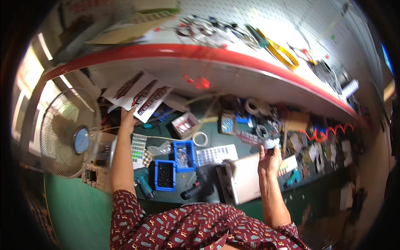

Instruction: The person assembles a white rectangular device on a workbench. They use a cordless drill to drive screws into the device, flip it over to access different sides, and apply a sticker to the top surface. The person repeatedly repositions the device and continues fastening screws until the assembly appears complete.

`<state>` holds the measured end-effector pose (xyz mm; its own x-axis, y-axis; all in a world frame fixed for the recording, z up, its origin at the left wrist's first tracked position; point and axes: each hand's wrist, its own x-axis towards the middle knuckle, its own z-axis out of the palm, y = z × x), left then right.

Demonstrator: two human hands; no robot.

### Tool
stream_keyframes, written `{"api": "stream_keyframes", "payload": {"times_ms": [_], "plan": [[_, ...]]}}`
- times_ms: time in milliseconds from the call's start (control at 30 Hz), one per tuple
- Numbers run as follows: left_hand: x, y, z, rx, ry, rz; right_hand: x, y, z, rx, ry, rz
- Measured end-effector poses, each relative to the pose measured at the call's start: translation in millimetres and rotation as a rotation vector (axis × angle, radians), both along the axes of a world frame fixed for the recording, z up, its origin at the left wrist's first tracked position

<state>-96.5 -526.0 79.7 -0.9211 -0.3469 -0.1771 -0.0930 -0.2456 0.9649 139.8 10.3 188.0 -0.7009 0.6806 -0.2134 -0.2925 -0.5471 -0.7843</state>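
Two bare hands were up over a crowded green workbench [208, 135]. The left hand [127, 118] reached far forward to the back of the bench, its fingers touching the lower edge of a few white sticker sheets [139, 93] with red and black print, which lay fanned against the wall under a red-edged shelf [187, 52]. Whether those fingers were pinching a sheet or only resting on it I could not tell from where I stood. The right hand [270, 158] was raised above a flat grey metal box [241, 177], fingers closed round a small pale object [271, 143], perhaps a roll of tape or a cap; it was too blurred to be sure. That object sat at the fingertips, just beside a clutter of tape rolls [256, 106] at the rear.

Between the arms stood two blue bins [175, 166] of small dark parts, a power drill [198, 185] lying on its side, and a loose ring of tape [200, 138]. A white fan [68, 133] stood at the left end, and an orange coiled hose [329, 132] hung at the right.
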Motion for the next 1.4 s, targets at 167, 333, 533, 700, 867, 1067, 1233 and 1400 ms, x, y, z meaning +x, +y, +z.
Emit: {"api": "stream_keyframes", "payload": {"times_ms": [167,333,533,700,867,1067,1233,1400], "plan": [[29.1,29.9,-54.0,-0.838,-0.340,-0.386,59.8,2.1,1.3,0.172,0.050,0.039],[185.6,207.4,-7.0,0.009,-0.365,-1.115,97.9,-22.9,-19.2,0.568,-0.175,0.149],[283.4,337.7,-1.9,0.663,-0.430,-0.827,118.3,-44.9,-63.1,0.833,0.066,0.905],[303.0,358.8,-1.7,0.417,-0.329,-0.799,134.2,24.8,-60.5,0.405,-0.601,1.074],[329.2,407.9,13.5,0.243,-0.521,-1.333,133.9,114.3,-85.1,0.067,-0.386,0.933],[365.9,453.6,-0.2,0.073,-0.674,-1.332,157.1,189.9,-127.1,0.155,-0.455,1.043],[415.9,438.6,-28.7,-0.022,-0.765,-0.993,164.1,216.2,-151.1,0.195,-0.472,0.915],[436.5,456.4,-54.3,-0.056,-0.576,-0.470,158.2,220.0,-157.0,0.227,-0.487,0.897]]}}
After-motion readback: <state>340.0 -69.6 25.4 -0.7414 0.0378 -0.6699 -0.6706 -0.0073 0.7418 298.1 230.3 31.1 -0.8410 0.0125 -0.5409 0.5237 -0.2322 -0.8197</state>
